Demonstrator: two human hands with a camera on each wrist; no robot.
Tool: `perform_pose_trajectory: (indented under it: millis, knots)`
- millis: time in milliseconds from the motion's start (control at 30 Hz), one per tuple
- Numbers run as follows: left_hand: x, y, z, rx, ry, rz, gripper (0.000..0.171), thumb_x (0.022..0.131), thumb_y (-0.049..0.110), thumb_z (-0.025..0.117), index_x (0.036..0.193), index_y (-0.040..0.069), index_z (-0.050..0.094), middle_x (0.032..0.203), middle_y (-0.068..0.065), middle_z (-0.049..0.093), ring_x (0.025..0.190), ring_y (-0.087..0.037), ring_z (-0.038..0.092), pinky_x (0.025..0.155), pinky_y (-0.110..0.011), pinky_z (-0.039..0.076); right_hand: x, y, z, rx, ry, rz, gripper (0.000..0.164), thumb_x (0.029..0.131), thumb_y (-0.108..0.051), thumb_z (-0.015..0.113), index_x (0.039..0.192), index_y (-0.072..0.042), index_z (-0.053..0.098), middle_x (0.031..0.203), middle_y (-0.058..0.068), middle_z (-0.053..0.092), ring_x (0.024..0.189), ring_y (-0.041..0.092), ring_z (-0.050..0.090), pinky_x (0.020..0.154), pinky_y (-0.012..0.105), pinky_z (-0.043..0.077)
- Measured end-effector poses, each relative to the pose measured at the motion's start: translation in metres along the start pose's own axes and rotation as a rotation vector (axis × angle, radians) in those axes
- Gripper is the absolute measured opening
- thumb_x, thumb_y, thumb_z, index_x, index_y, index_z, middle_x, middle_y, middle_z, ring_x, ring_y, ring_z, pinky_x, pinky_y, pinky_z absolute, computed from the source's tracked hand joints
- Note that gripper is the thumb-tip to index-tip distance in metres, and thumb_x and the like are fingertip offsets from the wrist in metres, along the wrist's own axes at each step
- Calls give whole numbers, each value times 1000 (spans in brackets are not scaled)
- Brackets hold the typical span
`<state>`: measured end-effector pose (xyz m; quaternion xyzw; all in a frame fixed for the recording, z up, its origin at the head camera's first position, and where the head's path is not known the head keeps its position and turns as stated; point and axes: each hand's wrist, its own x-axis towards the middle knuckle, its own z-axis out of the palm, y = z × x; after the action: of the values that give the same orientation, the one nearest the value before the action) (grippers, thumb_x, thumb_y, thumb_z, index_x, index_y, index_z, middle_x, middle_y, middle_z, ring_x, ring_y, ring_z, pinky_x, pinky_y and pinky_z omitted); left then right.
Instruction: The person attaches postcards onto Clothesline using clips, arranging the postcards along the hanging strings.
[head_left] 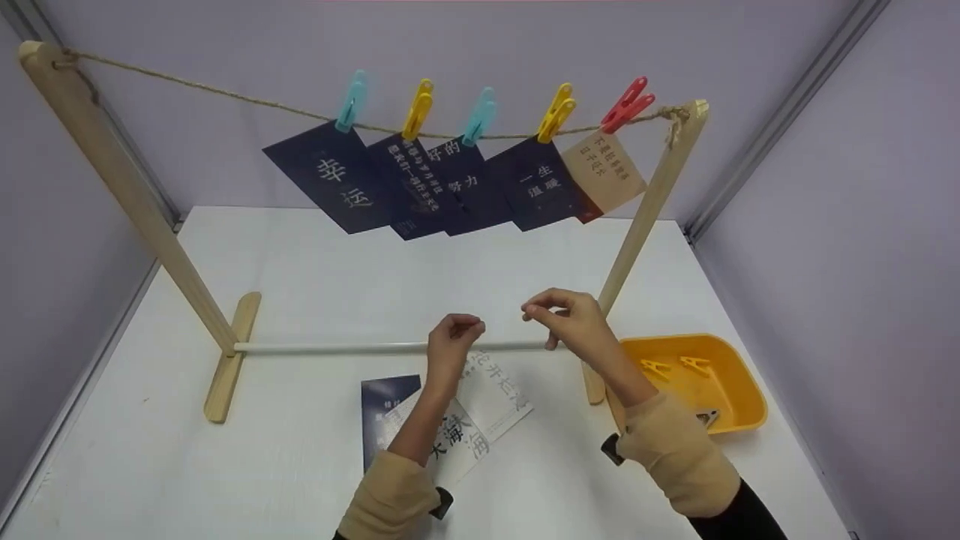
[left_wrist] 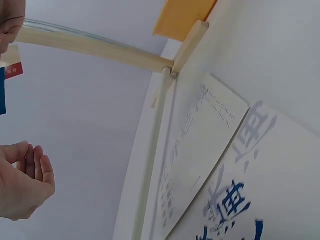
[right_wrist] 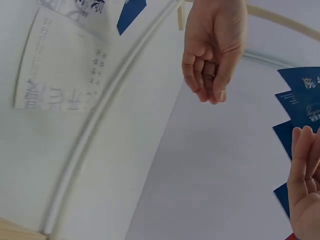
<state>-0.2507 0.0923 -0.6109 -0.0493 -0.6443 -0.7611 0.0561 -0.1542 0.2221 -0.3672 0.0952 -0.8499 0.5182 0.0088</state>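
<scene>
My left hand point(head_left: 454, 346) hovers above the loose cards, fingers loosely curled with the fingertips near the thumb and nothing held. To its right, my right hand point(head_left: 570, 321) is also raised, thumb and fingers bent toward each other around bare air. Below the left hand lie a white card point(head_left: 495, 397) with grey characters, another white card point(head_left: 459, 450) with black characters, and a dark blue card point(head_left: 386, 394) partly covered by them. Above both hands, dark blue cards point(head_left: 330, 176) and a beige card point(head_left: 606, 169) hang from a twine line point(head_left: 225, 91).
Blue clothespins point(head_left: 351, 101), yellow clothespins point(head_left: 418, 109) and a red clothespin point(head_left: 627, 105) clip the cards. The twine spans two wooden posts point(head_left: 142, 202), joined low by a white rod point(head_left: 330, 348). At right stands a yellow bin point(head_left: 739, 382) holding yellow clothespins point(head_left: 694, 364).
</scene>
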Motion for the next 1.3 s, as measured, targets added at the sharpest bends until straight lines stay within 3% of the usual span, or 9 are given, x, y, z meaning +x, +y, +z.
perform_pose_trajectory:
  millis: [33,167,233,267,333,600,767,1000,1300]
  knots:
    - [-9,19,5,6,-20,-35,27,75,29,57,94,10,53,89,-3,54,81,-14,53,72,-25,42,5,43,-5,27,12,-4,17,79,-17,54,88,-4,60,82,9,58,44,26,45,46,30,45]
    - [-32,54,27,9,-101,-105,21,77,21,57,92,7,53,88,-5,54,82,-14,52,73,-25,42,3,120,-23,89,95,57,20,78,-22,55,89,-7,60,82,9,57,43,21,45,46,28,46]
    - [-48,88,38,8,-120,-149,17,76,16,58,89,6,54,85,-5,55,80,-14,53,72,-26,42,1,159,-36,94,140,94,22,79,-23,54,91,-5,59,83,11,57,43,18,45,45,26,46]
    - [-51,88,44,7,-131,-159,16,75,15,58,88,6,54,84,-3,55,79,-13,53,71,-24,42,-7,153,-41,68,178,136,23,78,-24,55,90,-6,59,82,11,58,42,19,45,44,27,46]
    - [-62,101,56,16,-154,-200,15,74,15,60,86,8,55,81,-1,56,77,-11,53,69,-22,43,-9,196,-56,48,243,162,26,78,-28,55,90,-6,60,81,11,58,41,16,44,42,26,45]
    - [-90,82,111,25,-233,-223,9,71,7,62,79,5,56,72,1,55,68,-9,52,60,-21,44,-33,294,-107,-1,400,300,38,73,-42,55,91,-9,59,85,8,58,45,16,49,43,27,46]
    - [-109,74,142,6,-276,-286,17,72,8,61,87,6,54,82,-2,54,74,-10,52,61,-22,44,-56,263,-117,-119,465,377,35,73,-36,58,88,-5,60,82,9,58,49,20,54,43,42,43]
    - [-138,64,174,112,-303,-274,52,72,25,62,114,5,41,111,-4,44,98,-18,45,76,-24,40,-77,222,-112,-716,375,404,36,74,-15,58,106,-2,50,106,22,46,91,38,44,68,50,38]
    - [-155,57,188,75,-266,-365,52,75,18,59,119,4,35,117,-6,40,106,-18,38,84,-29,35,-84,240,-106,-751,132,535,51,82,-13,49,127,-7,27,130,21,16,111,42,20,84,55,21]
